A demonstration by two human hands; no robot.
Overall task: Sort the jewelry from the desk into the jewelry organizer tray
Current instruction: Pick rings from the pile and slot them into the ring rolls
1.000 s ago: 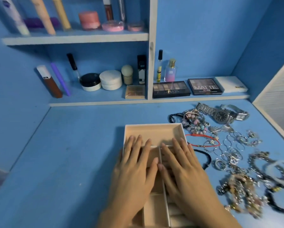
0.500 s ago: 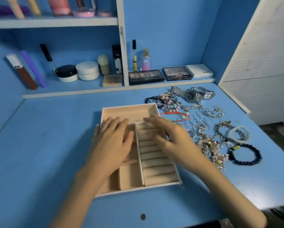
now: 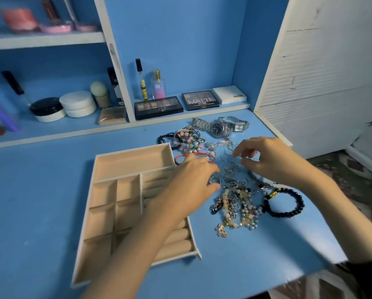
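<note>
Left hand (image 3: 193,175) pinched a silver ring (image 3: 215,180) beside the tray (image 3: 124,162); right hand (image 3: 267,158) curled over loose rings (image 3: 230,167), grasp not discernible.

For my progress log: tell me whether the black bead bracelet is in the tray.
No, the bracelet lies on the desk, right of the tray.

Both hands are off the organizer tray (image 3: 129,162) vs. 0.5 s ago, so its compartments are now uncovered. L hand (image 3: 193,178) has moved right, past the tray's edge, to the jewelry pile (image 3: 234,201). Its thumb and fingers (image 3: 211,168) bracket a silver ring (image 3: 214,180); grip unconfirmed. R hand (image 3: 264,160) has shifted further right, fingers curled over thin hoops (image 3: 230,167).
</note>
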